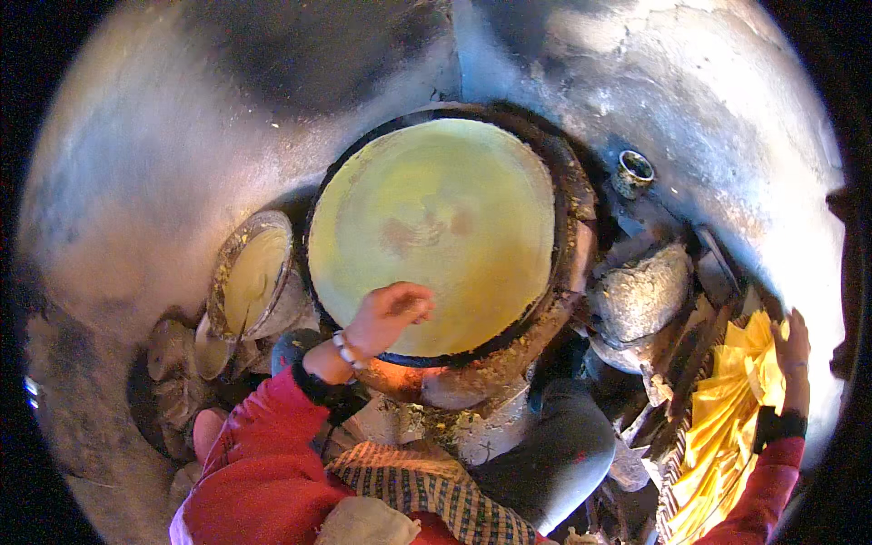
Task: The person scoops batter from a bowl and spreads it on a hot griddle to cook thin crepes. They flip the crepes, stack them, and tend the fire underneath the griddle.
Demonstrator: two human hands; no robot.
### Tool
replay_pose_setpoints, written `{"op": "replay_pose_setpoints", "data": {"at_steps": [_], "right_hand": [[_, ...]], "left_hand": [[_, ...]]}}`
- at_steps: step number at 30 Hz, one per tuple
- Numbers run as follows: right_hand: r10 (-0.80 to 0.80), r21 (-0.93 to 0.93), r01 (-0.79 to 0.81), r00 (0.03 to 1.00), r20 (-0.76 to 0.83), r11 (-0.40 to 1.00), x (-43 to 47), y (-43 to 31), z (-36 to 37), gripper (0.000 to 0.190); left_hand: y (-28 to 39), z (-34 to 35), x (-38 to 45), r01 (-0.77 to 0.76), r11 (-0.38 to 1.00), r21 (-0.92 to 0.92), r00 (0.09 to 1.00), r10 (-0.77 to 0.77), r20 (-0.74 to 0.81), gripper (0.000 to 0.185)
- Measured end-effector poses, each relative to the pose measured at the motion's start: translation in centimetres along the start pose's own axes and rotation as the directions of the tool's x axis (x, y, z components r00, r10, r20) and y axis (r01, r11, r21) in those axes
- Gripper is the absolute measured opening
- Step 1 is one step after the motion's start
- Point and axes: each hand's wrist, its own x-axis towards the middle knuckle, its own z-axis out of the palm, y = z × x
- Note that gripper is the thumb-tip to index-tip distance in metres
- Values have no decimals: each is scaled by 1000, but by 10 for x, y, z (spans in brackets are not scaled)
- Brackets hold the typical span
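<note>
A wide round layer of pale yellow-green batter or flatbread (436, 184) covers the dark round griddle (569, 197) in front of me. Darker patches mark its middle. Over the near edge of the griddle is my left hand (395, 310), its fingers curled in and nothing visible in them. A bracelet circles that wrist. Far to the right, my right hand (792, 347) lies against the outer edge of a stack of thin, pleated yellow sheets (722, 415). Whether its fingers grip a sheet is unclear. The sheets rest along a woven, striped rim (674, 470).
Left of the griddle leans a bowl of batter (255, 279) with a crusted rim. Fire (395, 378) glows under the griddle's near edge. A small pot (633, 174), a large stone-like lump (644, 293) and firewood (695, 347) lie to the right. Sooty walls (204, 136) curve behind.
</note>
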Motion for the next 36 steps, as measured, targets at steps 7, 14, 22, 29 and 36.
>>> {"op": "replay_pose_setpoints", "data": {"at_steps": [7, 14, 22, 29, 36], "right_hand": [[-634, 260, 701, 712, -302, 664, 81, -291, -111, 36], [-735, 98, 741, 672, -89, 665, 141, -589, -133, 30], [-523, 213, 484, 826, 208, 849, 148, -726, -62, 50], [-682, -13, 708, 685, 254, 706, 181, -731, -58, 43], [-779, 170, 766, 627, 18, 620, 155, -696, -81, 32]], "left_hand": [[-64, -100, -70, 35, 977, -208, 946, -100, -310, 19], [-95, -165, -90, -45, 982, -182, 858, -55, -511, 18], [-117, -203, -99, -19, 976, -217, 839, -103, -534, 20], [-115, -214, -101, 40, 963, -267, 853, -172, -493, 19], [-96, -241, -79, -38, 979, -202, 904, -52, -424, 16]]}}
